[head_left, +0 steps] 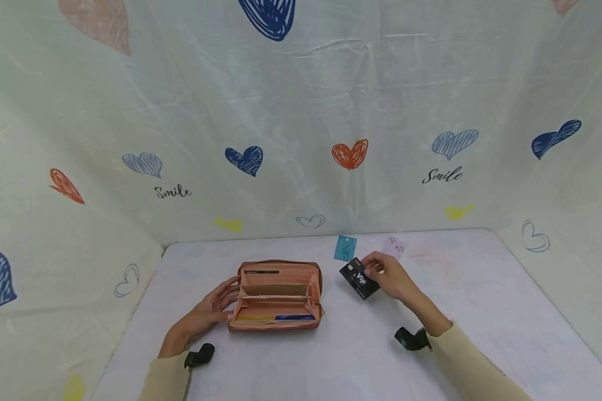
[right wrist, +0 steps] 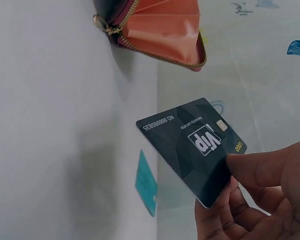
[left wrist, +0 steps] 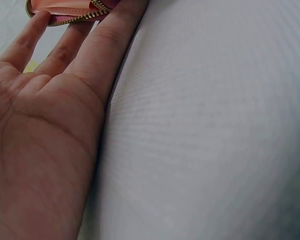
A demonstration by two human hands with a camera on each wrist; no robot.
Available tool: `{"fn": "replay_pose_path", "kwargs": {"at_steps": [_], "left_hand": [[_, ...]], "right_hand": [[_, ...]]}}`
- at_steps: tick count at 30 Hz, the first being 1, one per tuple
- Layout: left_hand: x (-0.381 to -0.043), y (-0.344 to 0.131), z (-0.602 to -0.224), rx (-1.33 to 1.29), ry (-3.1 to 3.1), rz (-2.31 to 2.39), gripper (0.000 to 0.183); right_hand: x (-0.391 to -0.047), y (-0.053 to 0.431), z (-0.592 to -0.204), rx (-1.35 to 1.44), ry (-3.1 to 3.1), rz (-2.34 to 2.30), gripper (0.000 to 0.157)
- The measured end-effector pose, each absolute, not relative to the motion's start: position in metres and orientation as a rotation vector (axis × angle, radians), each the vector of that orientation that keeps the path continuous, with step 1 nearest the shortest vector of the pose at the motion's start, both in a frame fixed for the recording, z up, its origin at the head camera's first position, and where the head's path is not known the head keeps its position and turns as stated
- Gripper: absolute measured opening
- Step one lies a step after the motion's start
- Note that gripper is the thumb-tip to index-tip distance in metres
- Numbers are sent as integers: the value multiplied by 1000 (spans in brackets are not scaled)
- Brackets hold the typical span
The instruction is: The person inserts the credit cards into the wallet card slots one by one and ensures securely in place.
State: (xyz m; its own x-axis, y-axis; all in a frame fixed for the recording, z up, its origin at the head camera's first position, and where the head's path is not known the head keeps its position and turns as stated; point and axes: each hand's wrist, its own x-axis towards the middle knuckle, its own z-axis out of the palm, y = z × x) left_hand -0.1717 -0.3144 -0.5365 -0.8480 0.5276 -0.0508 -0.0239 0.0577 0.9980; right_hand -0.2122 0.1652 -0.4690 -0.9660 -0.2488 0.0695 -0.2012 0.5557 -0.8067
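A pink zip-around wallet (head_left: 281, 301) lies unzipped on the table, its compartments facing up. Along its left side rests my left hand (head_left: 213, 306), fingers extended and touching the edge; in the left wrist view the fingertips (left wrist: 40, 17) meet the zipper rim. Inside the wallet's front section, a yellow card (head_left: 255, 318) and a blue card (head_left: 295, 317) show their top edges. My right hand (head_left: 388, 275) pinches a black VIP card (right wrist: 190, 145) between thumb and fingers, to the right of the wallet. The card is tilted, its printed face and chip showing in the right wrist view.
A teal VIP card (head_left: 345, 248) lies near the back of the table (head_left: 481, 312), behind the black card. Right of it is a pale card with pink marks (head_left: 393, 247). A white curtain (head_left: 301, 111) with printed hearts hangs behind the table's back edge.
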Motion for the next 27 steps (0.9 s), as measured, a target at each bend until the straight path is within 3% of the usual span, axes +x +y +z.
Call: {"fn": "replay_pose_path", "kwargs": {"at_steps": [27], "left_hand": [[-173, -314, -537, 486, 1941, 1830, 93]], "right_hand": [[-216, 118, -425, -626, 2687, -1585, 14]]}}
